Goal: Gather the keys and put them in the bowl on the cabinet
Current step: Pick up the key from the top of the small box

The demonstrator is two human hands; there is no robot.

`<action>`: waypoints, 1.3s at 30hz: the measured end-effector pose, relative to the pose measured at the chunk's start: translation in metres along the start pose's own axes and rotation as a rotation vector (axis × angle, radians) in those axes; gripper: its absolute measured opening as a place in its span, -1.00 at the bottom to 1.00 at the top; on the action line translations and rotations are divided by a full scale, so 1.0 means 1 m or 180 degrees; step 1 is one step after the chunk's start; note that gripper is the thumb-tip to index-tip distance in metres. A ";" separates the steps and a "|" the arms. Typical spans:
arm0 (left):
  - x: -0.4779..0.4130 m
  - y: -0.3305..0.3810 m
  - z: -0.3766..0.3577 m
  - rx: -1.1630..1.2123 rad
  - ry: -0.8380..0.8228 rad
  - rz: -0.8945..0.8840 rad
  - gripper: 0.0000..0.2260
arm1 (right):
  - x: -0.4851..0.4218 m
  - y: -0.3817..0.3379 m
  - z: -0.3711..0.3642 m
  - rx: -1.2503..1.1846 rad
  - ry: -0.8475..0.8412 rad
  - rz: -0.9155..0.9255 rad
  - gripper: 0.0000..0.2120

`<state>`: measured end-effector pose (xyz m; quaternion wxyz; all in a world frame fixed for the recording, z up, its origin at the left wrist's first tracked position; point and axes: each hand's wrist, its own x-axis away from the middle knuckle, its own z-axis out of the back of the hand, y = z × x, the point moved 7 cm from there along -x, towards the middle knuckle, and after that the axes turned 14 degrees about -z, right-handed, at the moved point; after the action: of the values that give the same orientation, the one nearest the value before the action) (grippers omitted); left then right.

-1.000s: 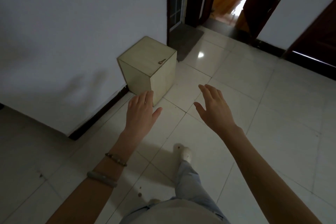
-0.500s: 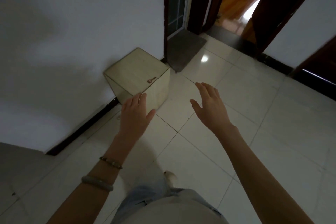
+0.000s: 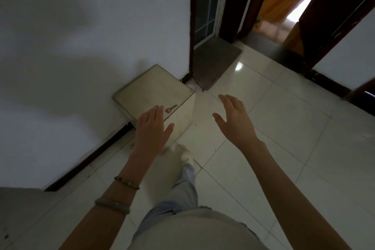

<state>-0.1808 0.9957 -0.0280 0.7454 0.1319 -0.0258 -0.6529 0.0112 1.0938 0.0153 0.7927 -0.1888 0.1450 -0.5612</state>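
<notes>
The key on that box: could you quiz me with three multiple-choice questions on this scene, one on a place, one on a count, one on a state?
1. Where does the key lie?
A. on the floor tiles
B. on top of the box
C. in a hand

2. How many bracelets are on the left wrist?
A. none
B. one
C. two

3. How is the right hand?
A. open and empty
B. closed in a fist
C. holding the key

Answers:
1 B, the key rests near the box's front edge.
2 C, a beaded bracelet and a pale bangle show.
3 A, its fingers are spread over the floor with nothing in them.
</notes>
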 end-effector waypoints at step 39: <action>-0.167 -0.125 -0.042 0.0175 0.0069 0.2421 -0.46 | -0.326 -0.119 -0.144 0.0075 -0.1696 0.2262 -0.69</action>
<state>-0.3175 1.1523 -0.0754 0.9309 0.1396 -0.0826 -0.3272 -0.2588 1.3463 -0.0515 0.9482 -0.2562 -0.0149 -0.1873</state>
